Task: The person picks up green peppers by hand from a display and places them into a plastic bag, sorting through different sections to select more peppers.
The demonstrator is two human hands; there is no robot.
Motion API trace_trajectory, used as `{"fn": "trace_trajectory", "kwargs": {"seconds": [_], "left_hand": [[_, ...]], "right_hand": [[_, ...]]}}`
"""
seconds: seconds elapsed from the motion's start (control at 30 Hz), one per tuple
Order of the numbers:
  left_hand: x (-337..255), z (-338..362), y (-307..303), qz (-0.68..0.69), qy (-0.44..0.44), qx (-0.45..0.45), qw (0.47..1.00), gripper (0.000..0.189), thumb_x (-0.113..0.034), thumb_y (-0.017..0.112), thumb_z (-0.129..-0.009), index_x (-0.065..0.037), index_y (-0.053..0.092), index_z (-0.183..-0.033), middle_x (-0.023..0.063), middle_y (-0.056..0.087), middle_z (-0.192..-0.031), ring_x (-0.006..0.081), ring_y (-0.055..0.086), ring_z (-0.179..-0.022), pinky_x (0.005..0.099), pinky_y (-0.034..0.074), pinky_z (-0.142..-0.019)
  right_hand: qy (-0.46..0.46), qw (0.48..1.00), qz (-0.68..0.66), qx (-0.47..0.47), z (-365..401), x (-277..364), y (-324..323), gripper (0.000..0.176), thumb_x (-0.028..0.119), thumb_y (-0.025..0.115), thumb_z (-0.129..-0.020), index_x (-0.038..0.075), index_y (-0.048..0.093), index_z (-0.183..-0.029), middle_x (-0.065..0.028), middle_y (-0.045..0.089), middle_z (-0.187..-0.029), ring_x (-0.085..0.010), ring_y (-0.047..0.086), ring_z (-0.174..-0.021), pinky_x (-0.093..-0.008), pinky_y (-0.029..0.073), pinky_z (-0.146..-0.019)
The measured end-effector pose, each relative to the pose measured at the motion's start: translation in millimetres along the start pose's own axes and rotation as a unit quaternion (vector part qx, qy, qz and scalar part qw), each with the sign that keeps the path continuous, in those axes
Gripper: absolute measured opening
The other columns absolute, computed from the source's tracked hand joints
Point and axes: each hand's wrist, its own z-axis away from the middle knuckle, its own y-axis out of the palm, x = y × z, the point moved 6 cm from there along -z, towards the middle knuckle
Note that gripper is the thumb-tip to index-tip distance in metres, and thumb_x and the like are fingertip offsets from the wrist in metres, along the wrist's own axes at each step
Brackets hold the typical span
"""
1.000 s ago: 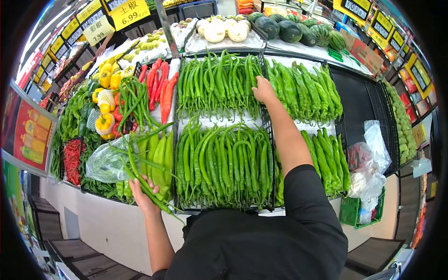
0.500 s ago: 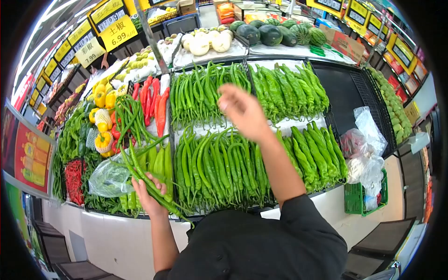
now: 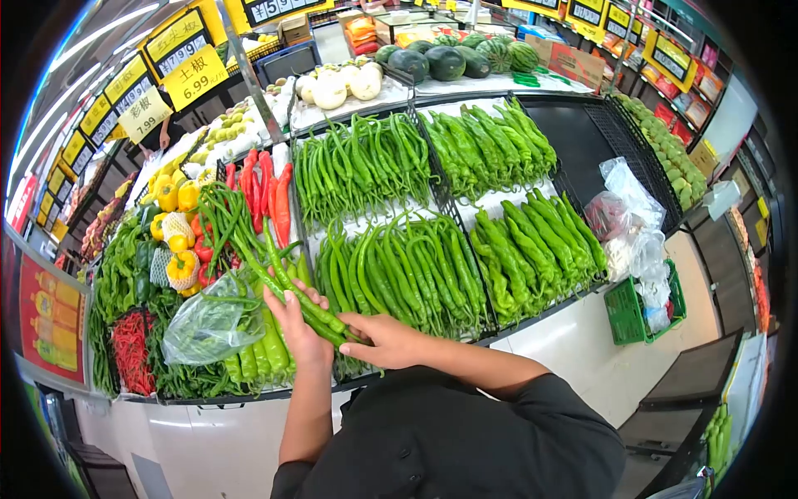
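Observation:
My left hand (image 3: 299, 324) is closed around a few long green peppers (image 3: 320, 316), held slanting over the front edge of the stand. Against their lower ends, my right hand (image 3: 386, 339) has its thumb and fingers pinched. Just beyond the hands, long green peppers (image 3: 407, 266) lie lined up in a front compartment. A loose heap of similar peppers (image 3: 229, 214) rests beyond my left hand, towards the red peppers. Left of that hand lies a clear plastic bag (image 3: 212, 324), partly over paler green peppers (image 3: 266, 353).
Wrinkled green peppers (image 3: 536, 254) fill the right compartments. Red peppers (image 3: 283, 208), yellow bell peppers (image 3: 181, 268) and small red chillies (image 3: 133, 353) lie left. Watermelons (image 3: 445, 62) sit behind. A green basket (image 3: 628, 312) with plastic bags stands right, and a metal post (image 3: 249, 75) rises at back left.
My right hand has come down from above the back rows to the lower ends of the held peppers. My left hand has shifted right with them. The view has turned slightly.

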Motion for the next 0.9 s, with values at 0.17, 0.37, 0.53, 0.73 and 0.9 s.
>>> {"fn": "trace_trajectory", "kwargs": {"seconds": [0.17,0.37,0.53,0.73,0.9], "left_hand": [[-8,2,-16,0.005,-0.033,0.021,0.999,0.053,-0.023,0.047,-0.104,-0.019,0.024,-0.152,0.0073,0.053,-0.114,0.0180,0.057,-0.096,0.0337,0.049,-0.083],[-9,7,-28,0.041,-0.093,0.087,0.991,0.051,-0.021,0.045,-0.104,-0.015,0.024,-0.150,0.0143,0.053,-0.126,0.0280,0.058,-0.112,0.0411,0.050,-0.097],[-5,17,-42,0.066,-0.144,0.091,0.983,0.046,-0.016,0.044,-0.103,-0.015,0.028,-0.146,0.0144,0.055,-0.123,0.0275,0.059,-0.107,0.0418,0.051,-0.092],[-5,24,-57,0.116,-0.183,0.115,0.969,0.034,-0.014,0.044,-0.102,-0.015,0.035,-0.135,0.0098,0.053,-0.110,0.0209,0.056,-0.091,0.0377,0.050,-0.080],[-2,17,-72,0.110,-0.163,0.088,0.976,0.034,-0.012,0.046,-0.102,-0.015,0.035,-0.134,0.0040,0.048,-0.111,0.0178,0.053,-0.091,0.0364,0.048,-0.079]], "right_hand": [[0.015,0.991,-0.120,-0.055,-2,-10,32,0.032,0.023,0.055,-0.101,0.001,0.052,-0.124,-0.0022,0.050,-0.077,-0.0115,0.045,-0.068,-0.0312,0.040,-0.061],[0.052,0.973,-0.168,-0.146,1,-8,57,0.023,0.022,0.049,-0.104,0.003,0.055,-0.115,-0.0008,0.051,-0.083,-0.0084,0.046,-0.074,-0.0278,0.042,-0.066],[0.064,0.970,-0.133,-0.192,5,-10,72,0.022,0.021,0.050,-0.103,0.002,0.056,-0.111,-0.0049,0.054,-0.082,-0.0119,0.050,-0.076,-0.0315,0.044,-0.069],[0.073,0.967,-0.110,-0.219,1,-3,84,0.023,0.021,0.055,-0.101,0.001,0.055,-0.111,-0.0087,0.056,-0.084,-0.0148,0.054,-0.075,-0.0332,0.045,-0.070],[-0.014,0.935,0.142,-0.324,10,29,80,0.035,0.022,0.066,-0.092,0.000,0.052,-0.115,-0.0131,0.055,-0.093,-0.0264,0.056,-0.077,-0.0383,0.047,-0.071]]}}
